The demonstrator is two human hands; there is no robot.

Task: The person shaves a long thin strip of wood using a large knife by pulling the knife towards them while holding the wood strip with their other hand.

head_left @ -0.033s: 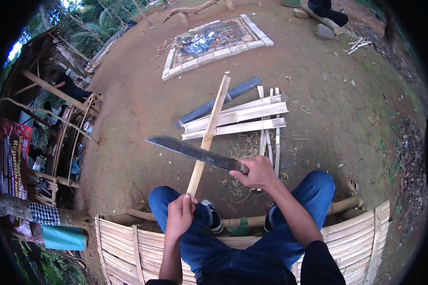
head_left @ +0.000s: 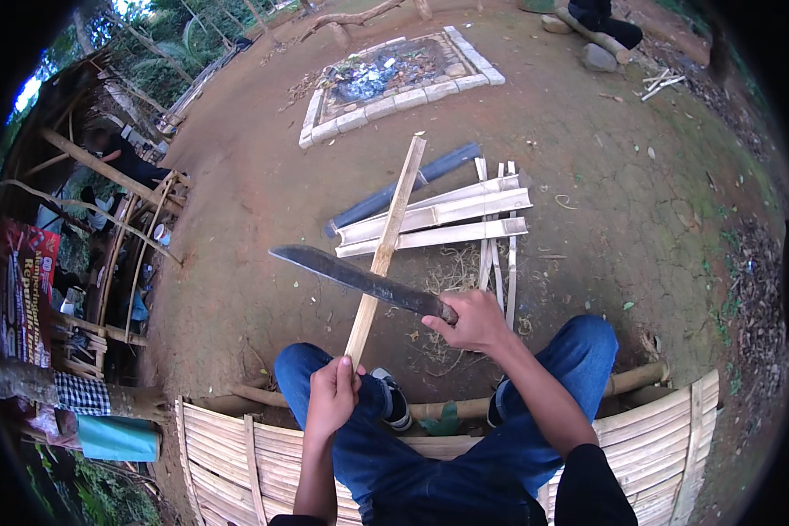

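Observation:
My left hand (head_left: pixel 331 394) is closed round the near end of a long, pale bamboo strip (head_left: pixel 402 200), which slants up and away to the right. In my right hand (head_left: pixel 475 321) is the handle of a machete (head_left: pixel 342 271). Its dark, broad blade points left and crosses over the strip about midway; whether the edge touches it I cannot tell. Beyond the blade, several split bamboo pieces (head_left: pixel 465 208) lie on the ground over thinner strips (head_left: pixel 511 254). A dark bamboo length (head_left: pixel 451 164) lies behind them.
I sit on a bamboo-slat bench (head_left: pixel 653 438), knees apart, with thin shavings (head_left: pixel 443 351) on the ground between my feet. A brick-edged fire pit (head_left: pixel 394 105) with ash lies ahead. At left stands a pole-framed shelter (head_left: pixel 105 167) with a person (head_left: pixel 131 162) inside.
The machete's tip has risen very slightly. My hands and the bamboo strip stay almost where they were.

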